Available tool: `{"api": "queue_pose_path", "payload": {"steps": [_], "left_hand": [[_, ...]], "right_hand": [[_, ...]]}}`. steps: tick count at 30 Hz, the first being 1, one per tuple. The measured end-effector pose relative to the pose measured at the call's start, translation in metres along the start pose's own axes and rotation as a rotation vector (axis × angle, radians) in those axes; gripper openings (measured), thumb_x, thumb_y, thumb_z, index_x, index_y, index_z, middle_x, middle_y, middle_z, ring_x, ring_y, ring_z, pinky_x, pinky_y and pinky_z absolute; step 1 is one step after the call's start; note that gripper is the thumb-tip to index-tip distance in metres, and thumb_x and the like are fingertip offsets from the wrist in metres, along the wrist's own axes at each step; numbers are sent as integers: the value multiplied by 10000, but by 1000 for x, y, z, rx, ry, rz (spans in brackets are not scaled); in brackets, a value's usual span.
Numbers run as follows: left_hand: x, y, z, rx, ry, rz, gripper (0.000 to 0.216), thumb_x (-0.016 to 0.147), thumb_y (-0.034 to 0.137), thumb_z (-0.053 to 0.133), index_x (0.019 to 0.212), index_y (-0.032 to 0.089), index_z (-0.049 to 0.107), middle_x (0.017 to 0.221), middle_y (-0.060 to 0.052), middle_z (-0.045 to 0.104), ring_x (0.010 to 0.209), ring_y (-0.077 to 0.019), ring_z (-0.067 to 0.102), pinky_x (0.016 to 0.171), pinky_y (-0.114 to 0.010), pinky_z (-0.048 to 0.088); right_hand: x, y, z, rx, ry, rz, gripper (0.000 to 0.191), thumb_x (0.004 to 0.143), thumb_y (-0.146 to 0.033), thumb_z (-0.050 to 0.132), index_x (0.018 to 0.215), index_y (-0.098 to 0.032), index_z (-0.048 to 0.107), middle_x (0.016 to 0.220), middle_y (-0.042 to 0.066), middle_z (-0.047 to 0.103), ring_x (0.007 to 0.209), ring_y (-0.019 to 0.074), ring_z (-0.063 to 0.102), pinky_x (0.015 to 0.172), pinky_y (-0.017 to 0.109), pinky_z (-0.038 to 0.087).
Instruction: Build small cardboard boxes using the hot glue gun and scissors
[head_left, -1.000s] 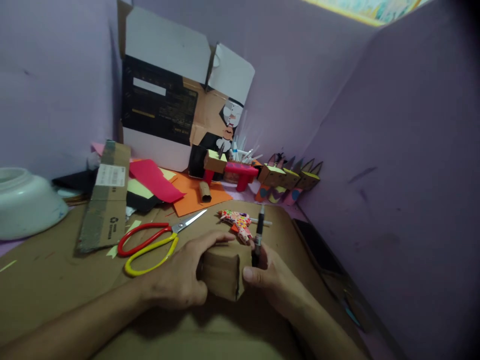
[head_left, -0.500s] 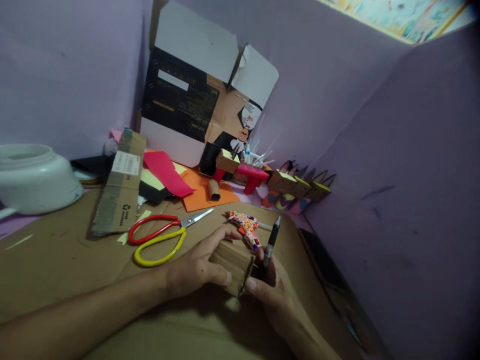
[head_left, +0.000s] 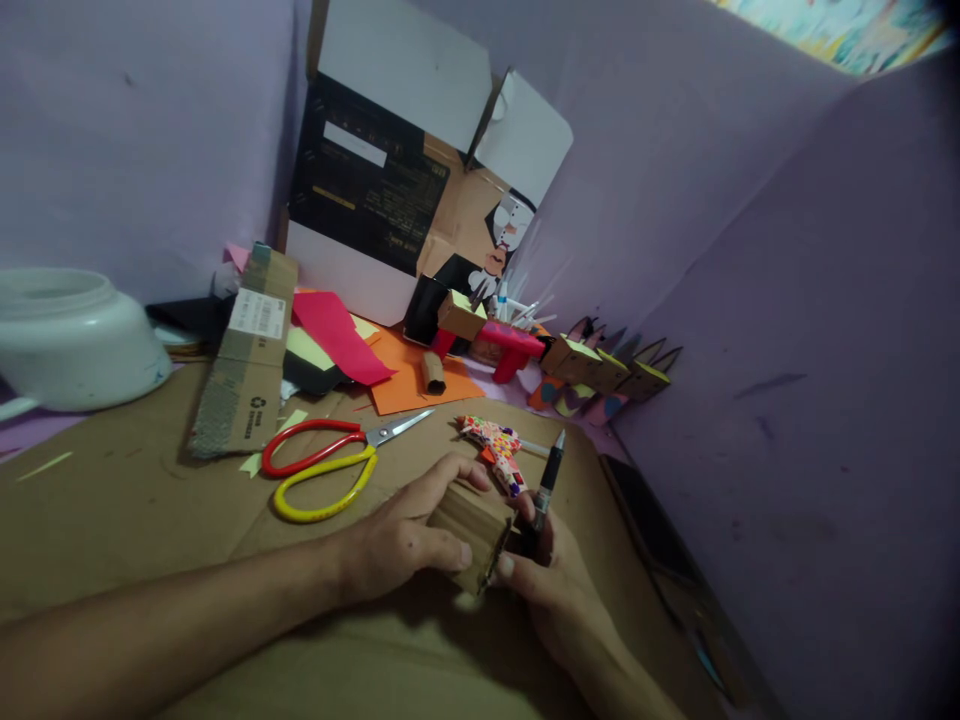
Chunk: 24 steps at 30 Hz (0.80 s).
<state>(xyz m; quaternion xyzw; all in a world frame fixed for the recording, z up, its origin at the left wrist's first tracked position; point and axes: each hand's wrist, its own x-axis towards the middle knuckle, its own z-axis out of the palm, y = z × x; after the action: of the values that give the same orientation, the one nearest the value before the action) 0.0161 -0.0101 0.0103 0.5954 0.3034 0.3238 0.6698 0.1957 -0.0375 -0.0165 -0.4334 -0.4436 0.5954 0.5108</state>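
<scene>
My left hand point(head_left: 412, 535) is closed round a small brown cardboard box point(head_left: 472, 530), thumb on its near face and fingers over the top. At the box's right edge is my right hand point(head_left: 551, 575), its thumb tip at the cut edge. A black pen point(head_left: 550, 478) stands up between the fingers of that hand, tip pointing up; the lower part is in shadow. Just beyond my hands lies a flower-patterned hot glue gun point(head_left: 495, 445) with a glue stick in its back. To the left rest scissors point(head_left: 322, 465) with red and yellow handles.
A cardboard sheet point(head_left: 135, 510) covers the table. Behind stand a flattened cardboard piece point(head_left: 251, 350), coloured paper point(head_left: 345, 335), a cardboard tube point(head_left: 433, 373), small cardboard animal figures point(head_left: 600, 370) and an opened box point(head_left: 367, 190). A white pot point(head_left: 75, 335) is at left, a dark phone-like object point(head_left: 649, 520) at right.
The camera view has shifted slightly, so the scene sits a little higher and to the right. Both hands keep hold of the box and pen with hardly any movement.
</scene>
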Motion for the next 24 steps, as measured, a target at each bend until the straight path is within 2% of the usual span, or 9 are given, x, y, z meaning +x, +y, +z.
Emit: {"api": "queue_pose_path", "payload": {"steps": [4,9,13,18,24], "left_hand": [[1,0,-1,-3,-55,0,468,586,205,569,1030,242,426,1104,-24,598,1006,-255,539,771,-332,441],[1,-1,-3,34,-76,2,466,590,205,573,1028,235,418,1122,-22,572,1056,-256,497,821,-338,406],[1,-3,-3,5,-92,25,454,592,207,571,1016,236,410,1114,-19,571,1107,-266,483,870,-360,399],[1,-4,-3,36,-78,23,461,594,232,587,1021,237,411,1112,-17,564,1113,-267,479,889,-365,390],[-2,2,-2,47,-48,-9,489,589,238,558,1052,242,399,1068,-12,581,978,-245,537,784,-339,431]], "right_hand": [[1,3,-2,-26,26,-14,623,479,-285,827,1020,-224,526,979,21,634,903,249,605,760,337,496],[2,4,-1,-39,-1,-17,537,494,-289,819,957,-216,558,963,14,649,851,223,618,718,307,514],[2,5,0,-61,26,-41,477,499,-255,815,901,-224,560,939,-9,670,802,189,629,667,259,517],[2,6,-2,-95,39,-57,484,496,-253,813,918,-213,581,987,13,687,860,213,648,689,263,521],[4,9,-4,-106,28,-40,520,508,-276,820,957,-215,564,1075,48,684,932,261,661,753,325,537]]}}
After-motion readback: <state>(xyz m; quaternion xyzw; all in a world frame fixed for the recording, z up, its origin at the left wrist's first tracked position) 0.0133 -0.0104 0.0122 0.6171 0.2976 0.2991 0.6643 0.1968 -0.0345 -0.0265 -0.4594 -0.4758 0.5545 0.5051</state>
